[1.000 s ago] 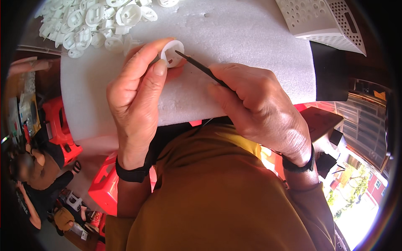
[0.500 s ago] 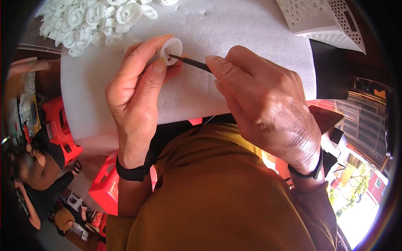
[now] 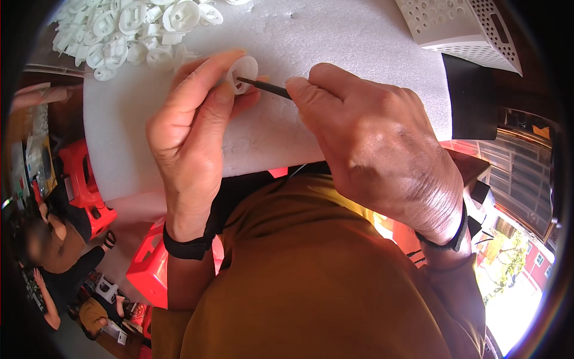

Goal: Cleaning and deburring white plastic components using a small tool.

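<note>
Pinched between the thumb and fingers of my left hand (image 3: 194, 122) is a small round white plastic part (image 3: 244, 70), its hollow side turned toward my right hand. My right hand (image 3: 376, 143) is closed round a thin dark rod-shaped tool (image 3: 269, 88). The tool's tip reaches inside the white part, beside a small reddish spot. My right palm hides the tool's handle, so its exact kind does not show. Both hands are just above a white foam sheet (image 3: 287, 131). A heap of similar white plastic parts (image 3: 128, 30) lies beyond my left hand.
A white perforated basket (image 3: 460, 36) stands at the far right. Red plastic stools (image 3: 152, 263) are below the table's left side. Another person (image 3: 60, 239) sits at the far left. A bright opening (image 3: 514, 287) shows at the lower right.
The tool still sits inside the white part, its visible shaft a little shorter and turned. My right hand has rolled slightly and shifted left. My left hand has moved slightly left.
</note>
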Demonstrator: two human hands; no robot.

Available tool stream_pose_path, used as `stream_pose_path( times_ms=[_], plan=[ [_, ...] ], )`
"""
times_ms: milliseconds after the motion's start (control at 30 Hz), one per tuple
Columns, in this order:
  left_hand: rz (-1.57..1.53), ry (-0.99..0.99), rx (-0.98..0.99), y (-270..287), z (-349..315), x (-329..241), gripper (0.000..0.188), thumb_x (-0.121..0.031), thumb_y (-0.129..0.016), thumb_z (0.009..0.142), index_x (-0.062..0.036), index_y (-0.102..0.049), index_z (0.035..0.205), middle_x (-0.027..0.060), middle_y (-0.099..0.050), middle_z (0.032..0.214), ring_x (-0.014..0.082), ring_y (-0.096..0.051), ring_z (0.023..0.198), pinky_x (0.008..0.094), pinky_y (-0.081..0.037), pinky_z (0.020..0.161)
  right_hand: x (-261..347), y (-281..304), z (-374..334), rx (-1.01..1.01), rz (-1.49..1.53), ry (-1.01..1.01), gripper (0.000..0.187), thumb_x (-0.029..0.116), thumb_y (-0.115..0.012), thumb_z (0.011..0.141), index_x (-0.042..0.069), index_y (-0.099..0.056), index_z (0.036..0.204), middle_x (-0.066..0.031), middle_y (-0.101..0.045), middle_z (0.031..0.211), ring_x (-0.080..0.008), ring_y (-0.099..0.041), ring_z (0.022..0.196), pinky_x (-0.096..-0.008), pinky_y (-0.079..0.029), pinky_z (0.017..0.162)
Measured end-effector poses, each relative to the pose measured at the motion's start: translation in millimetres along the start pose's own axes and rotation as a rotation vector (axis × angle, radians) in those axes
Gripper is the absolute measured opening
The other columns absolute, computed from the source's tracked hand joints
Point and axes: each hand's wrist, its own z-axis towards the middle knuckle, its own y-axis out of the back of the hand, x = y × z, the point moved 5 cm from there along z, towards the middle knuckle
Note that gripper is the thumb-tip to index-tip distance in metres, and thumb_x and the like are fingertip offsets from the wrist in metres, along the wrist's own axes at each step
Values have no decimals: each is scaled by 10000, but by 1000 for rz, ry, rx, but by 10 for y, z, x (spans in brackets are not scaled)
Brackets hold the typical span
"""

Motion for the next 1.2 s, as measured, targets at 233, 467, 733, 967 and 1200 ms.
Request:
stream_pose_path(
  times_ms=[233, 467, 733, 967, 1200],
  plan=[
    [-12, -26, -45, -41, -20, -6, 237, 15, -520, 935, 15, -641, 1139, 73, -569, 1061, 136, -586, 932, 280, -561, 805, 149, -22, -22, 41, -174, 64, 323, 6, -593, 717, -67, -589, 1031, -106, -563, 869, -252, -623, 666, -346, -517, 509],
    [110, -77, -29, -69, -21, -50, 250, 16, -523, 933, -14, -648, 1147, 79, -564, 1083, 136, -590, 935, 283, -566, 811, 237, -29, -7, 17, -325, 136, 185, 32, -616, 708, -33, -590, 879, -77, -504, 788, -150, -584, 605, -288, -501, 454],
    [52, -71, -37, -40, -32, -75, 262, 25, -490, 942, 12, -626, 1166, 83, -564, 1110, 151, -600, 939, 304, -562, 830, 117, 41, -40, 32, -185, 105, 233, 9, -608, 738, -54, -579, 960, -98, -508, 790, -207, -597, 598, -339, -498, 471],
    [-223, 16, -33, -10, -40, -43, 285, -79, -480, 974, 70, -560, 1202, 120, -607, 1095, 190, -629, 952, 339, -552, 839, -262, -89, -74, -10, 733, -252, 188, 113, -541, 948, 0, -565, 1095, -26, -511, 787, -95, -461, 665, -230, -407, 615],
    [-248, -1, 13, 43, -45, -52, 302, -98, -472, 977, 76, -540, 1214, 149, -618, 1109, 198, -636, 937, 326, -557, 798, -134, -158, 245, -2, 942, -329, 175, 190, -641, 907, 26, -586, 883, 65, -414, 661, -30, -354, 626, -224, -289, 513]
  ],
)
